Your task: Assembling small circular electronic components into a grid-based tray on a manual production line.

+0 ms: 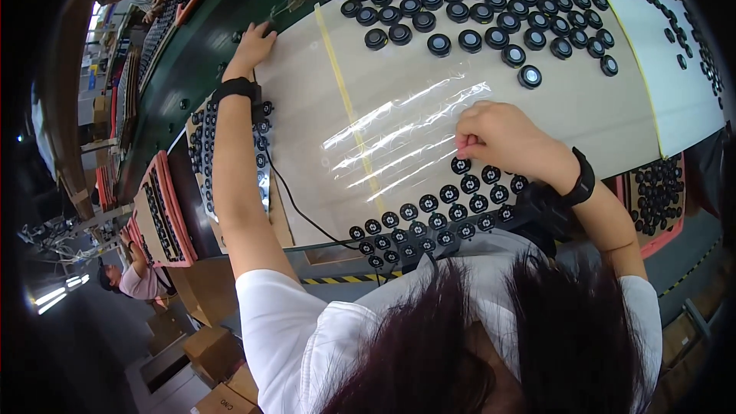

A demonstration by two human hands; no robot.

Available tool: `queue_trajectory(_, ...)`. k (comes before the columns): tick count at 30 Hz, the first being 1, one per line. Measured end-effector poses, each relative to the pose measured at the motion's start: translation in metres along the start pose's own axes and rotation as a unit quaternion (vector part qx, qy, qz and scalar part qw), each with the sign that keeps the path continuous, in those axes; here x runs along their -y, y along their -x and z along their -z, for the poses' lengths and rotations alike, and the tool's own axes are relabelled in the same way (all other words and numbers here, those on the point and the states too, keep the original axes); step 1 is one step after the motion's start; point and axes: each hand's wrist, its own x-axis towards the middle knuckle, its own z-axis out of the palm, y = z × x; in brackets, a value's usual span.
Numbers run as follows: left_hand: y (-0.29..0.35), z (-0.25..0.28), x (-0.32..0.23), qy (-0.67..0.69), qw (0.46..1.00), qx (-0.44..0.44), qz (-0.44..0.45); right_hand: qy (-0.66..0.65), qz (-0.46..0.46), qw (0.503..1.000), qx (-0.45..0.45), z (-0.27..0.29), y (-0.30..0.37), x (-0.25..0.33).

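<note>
My right hand (502, 134) is closed, thumb and fingertips pinched at the edge of a round black label (461, 165) with a white mark. This label belongs to several rows of like ones on a glossy clear sheet (406, 134), whose upper part shows only faint circle outlines. The sheet lies on a beige board with its lower end toward my body. Stretched out to the far left, my left hand (255, 44) is over the green conveyor belt, fingers apart, close to a small black round part (237, 36). Nothing shows in its grasp.
Many black round parts with pale centres (483, 11) cover the board's far side. A white sheet (675, 84) with more parts lies right. Filled trays with pink edges (180, 215) stand left; another is at the lower right. A black cable (295, 203) crosses the board. Two other people work at left.
</note>
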Motion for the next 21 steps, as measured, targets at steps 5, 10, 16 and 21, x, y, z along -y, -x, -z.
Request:
queue_trajectory(5, 0.024, 0.038, -0.117, 0.124, 0.983, 0.098, -0.097, -0.005, -0.045, 0.998, 0.040, -0.001, -0.003, 0.002)
queue_trajectory(10, 0.052, 0.048, -0.184, 0.106, 0.966, 0.097, -0.217, 0.074, -0.034, 0.996, 0.034, -0.012, -0.005, 0.009)
queue_trajectory(16, 0.058, 0.049, -0.205, -0.041, 0.975, 0.112, -0.188, 0.104, -0.021, 0.994, 0.034, -0.015, -0.006, 0.013)
queue_trajectory(21, 0.065, 0.050, -0.199, 0.063, 0.979, 0.135, -0.139, 0.021, -0.048, 0.986, 0.156, 0.004, -0.012, 0.016)
